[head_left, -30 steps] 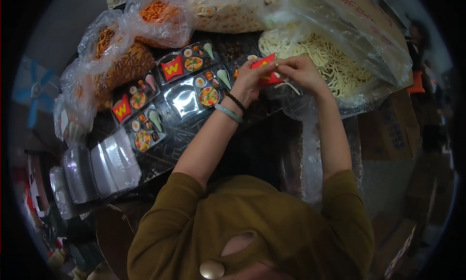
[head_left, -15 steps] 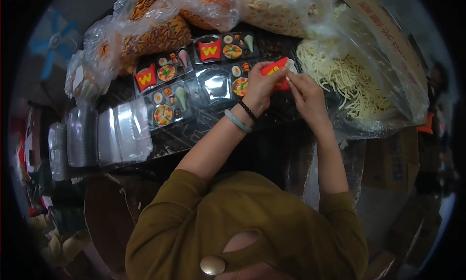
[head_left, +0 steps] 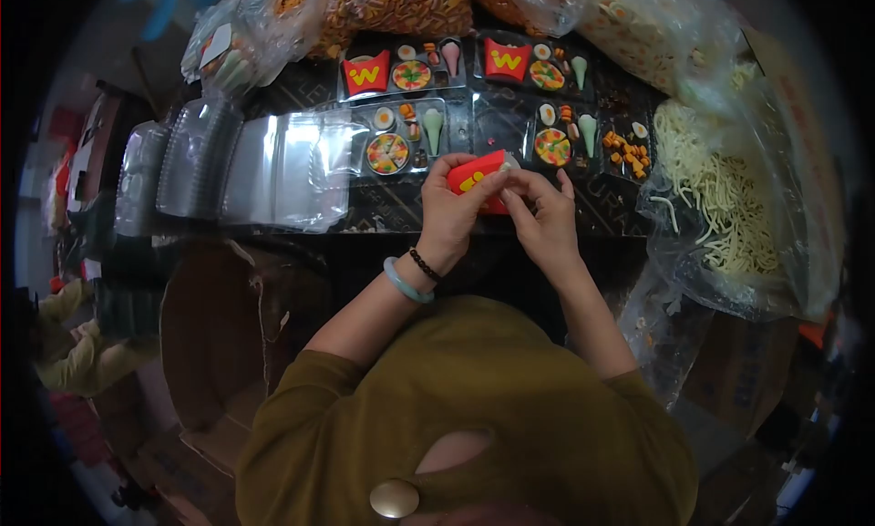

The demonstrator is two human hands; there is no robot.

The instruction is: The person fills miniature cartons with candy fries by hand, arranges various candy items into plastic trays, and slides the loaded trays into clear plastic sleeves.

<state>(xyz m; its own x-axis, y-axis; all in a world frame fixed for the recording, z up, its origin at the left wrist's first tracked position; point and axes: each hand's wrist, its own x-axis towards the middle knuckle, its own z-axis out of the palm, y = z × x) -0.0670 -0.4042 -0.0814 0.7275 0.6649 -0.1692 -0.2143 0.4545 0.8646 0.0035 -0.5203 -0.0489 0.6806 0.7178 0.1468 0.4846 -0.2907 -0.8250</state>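
Note:
My left hand (head_left: 448, 218) is closed on a red packet (head_left: 476, 172) with a yellow mark. At the packet's top end, my right hand (head_left: 545, 218) has its thumb and index finger pinched on a small pale piece. Beyond my hands lie clear trays, each with a round pizza-like piece (head_left: 387, 152), an egg-like piece (head_left: 384, 118) and a green piece (head_left: 432, 130). Two trays at the back also hold a red packet (head_left: 365, 73) marked with a yellow W. A pile of pale strands (head_left: 729, 207) is at the right.
Stacked clear plastic lids (head_left: 287, 170) lie at the table's left. Plastic bags of small pieces (head_left: 396, 11) line the back edge. Small orange pieces (head_left: 627, 152) sit in a tray near the strands. Cardboard boxes (head_left: 214, 344) stand below the table, and a blue fan (head_left: 169, 2) is at upper left.
The view has turned, so the table's contents appear further right. Both hands have come nearer the body with the red packet, away from the strands.

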